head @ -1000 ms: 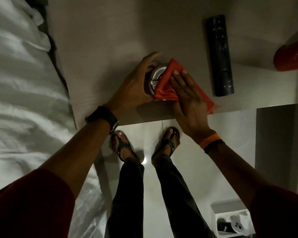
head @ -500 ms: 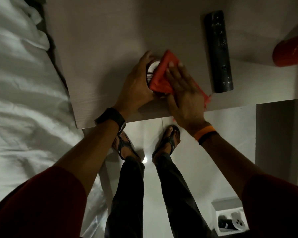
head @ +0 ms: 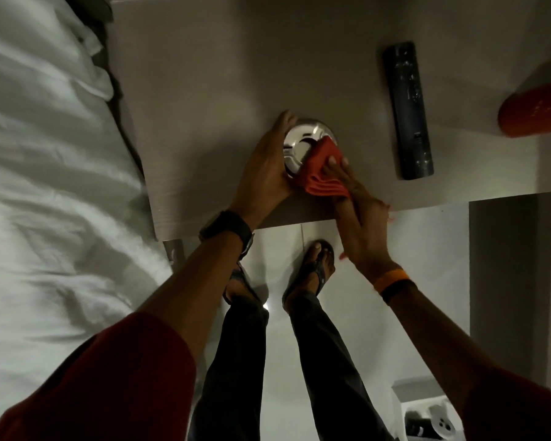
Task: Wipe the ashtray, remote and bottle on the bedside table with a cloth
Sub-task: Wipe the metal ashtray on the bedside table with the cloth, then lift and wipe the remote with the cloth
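Ashtray (head: 301, 144) near the surface's (head: 204, 106) front edge: left hand (head: 263, 173) cups its rim to steady it while right hand (head: 358, 205) presses the folded cloth (head: 320, 173) against its side; best wiped in short strokes.

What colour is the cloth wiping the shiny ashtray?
The cloth is orange-red, seen in the head view.
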A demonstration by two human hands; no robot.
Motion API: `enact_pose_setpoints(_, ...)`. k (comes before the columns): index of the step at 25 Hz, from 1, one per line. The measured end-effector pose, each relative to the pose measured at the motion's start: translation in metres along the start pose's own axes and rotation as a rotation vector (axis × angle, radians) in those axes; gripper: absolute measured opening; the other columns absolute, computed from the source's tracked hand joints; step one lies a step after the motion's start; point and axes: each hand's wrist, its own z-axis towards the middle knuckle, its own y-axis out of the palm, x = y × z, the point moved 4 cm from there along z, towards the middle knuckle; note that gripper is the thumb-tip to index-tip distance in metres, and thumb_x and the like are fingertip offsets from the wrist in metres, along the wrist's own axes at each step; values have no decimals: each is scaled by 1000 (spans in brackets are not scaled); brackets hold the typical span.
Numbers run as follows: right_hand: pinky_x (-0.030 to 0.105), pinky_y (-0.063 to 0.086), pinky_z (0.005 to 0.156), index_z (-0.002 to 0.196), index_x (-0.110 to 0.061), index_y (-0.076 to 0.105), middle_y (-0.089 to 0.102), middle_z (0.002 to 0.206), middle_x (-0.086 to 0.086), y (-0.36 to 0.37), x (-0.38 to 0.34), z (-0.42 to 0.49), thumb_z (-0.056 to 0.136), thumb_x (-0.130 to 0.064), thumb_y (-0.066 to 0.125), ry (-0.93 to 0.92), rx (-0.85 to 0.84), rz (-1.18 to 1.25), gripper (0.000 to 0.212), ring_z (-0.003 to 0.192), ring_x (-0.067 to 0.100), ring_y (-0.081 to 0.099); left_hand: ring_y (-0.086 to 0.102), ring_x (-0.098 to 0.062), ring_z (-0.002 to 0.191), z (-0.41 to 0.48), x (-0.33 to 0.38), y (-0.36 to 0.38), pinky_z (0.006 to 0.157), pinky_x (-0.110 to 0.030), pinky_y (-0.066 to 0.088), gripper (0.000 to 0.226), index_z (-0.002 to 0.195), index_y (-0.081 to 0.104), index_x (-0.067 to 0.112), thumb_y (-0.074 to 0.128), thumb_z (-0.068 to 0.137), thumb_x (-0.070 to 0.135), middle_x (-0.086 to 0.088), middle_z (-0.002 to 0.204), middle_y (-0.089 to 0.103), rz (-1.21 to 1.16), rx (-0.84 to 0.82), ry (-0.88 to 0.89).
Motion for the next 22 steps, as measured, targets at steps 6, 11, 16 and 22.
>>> enact_pose_setpoints(6,39,63,71,110,-27,65,77,103,0,-17,-6,-30,98,-25,48,584,297,769,21,96,28,73,42,-19,143,7,-18,-42,121,-26,34,117,154,18,-2,92,69,30,-9,156,42,-14,144,-21)
enact_pose_setpoints(11,46,61,78,116,-30,62,74,119,1,-45,-21,-46,99,-28,49,635,397,869,21,104,30,72,15,-35,155,-3,10,-40,127,-39,23,120,154,20,1,92,65,38,-20,165,15,151,105,32)
enact_pose_setpoints(16,31,59,81,103,-37,61,71,104,-11,-118,-31,-22,97,-29,45,309,516,626,19,94,7,70,27,-27,151,-6,69,32,119,-22,29,72,154,26,8,63,96,30,-16,163,26,27,87,-5)
enact_pose_setpoints(22,52,50,98,98,-21,59,67,108,8,-131,15,64,108,-23,40,381,281,310,22,96,21,64,38,-14,141,53,112,125,105,-19,32,59,158,16,20,39,107,40,-7,166,23,-570,-66,-363)
